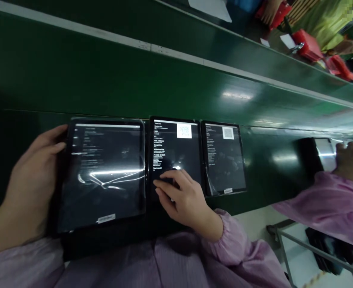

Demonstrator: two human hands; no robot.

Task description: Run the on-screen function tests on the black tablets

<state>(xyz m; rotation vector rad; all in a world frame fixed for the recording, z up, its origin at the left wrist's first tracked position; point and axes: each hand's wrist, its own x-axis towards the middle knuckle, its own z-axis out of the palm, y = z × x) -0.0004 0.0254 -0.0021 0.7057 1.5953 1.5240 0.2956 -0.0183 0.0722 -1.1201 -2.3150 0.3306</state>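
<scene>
Dark green bench [134,88] fills most of the view, glossy under the lights, with a pale rail [179,54] running across its far part.

The fingers [161,186] of the right hand [185,198] are loosely spread and bent, their tips resting on the lower part of the middle tablet [172,148]; they grip nothing. That tablet lies flat on the near strip of the bench, its screen lit with lines of white text and a QR code [184,131] at the top. A pink sleeve [224,244] covers the wrist.

The thumb [55,147] of the left hand [29,180] lies over the left edge of the left tablet [104,172], and the other fingers curl around that edge, so the hand is clamped on it. This tablet sits nearest the person, just beside the middle one and touching its side. Its screen is dim, under a wrinkled clear film that catches the light, and a small white label shows near its bottom edge.

Just beside the middle tablet, on the far side from the left one, lies the right tablet [224,160], also showing text and a code, untouched.

Well apart along the bench, a co-worker's hand [352,160] in a pink sleeve rests on another dark device [319,154]. Below it stands a metal frame [314,248]. Beyond the rail, red trays [307,44] and white papers lie near a person in green.
</scene>
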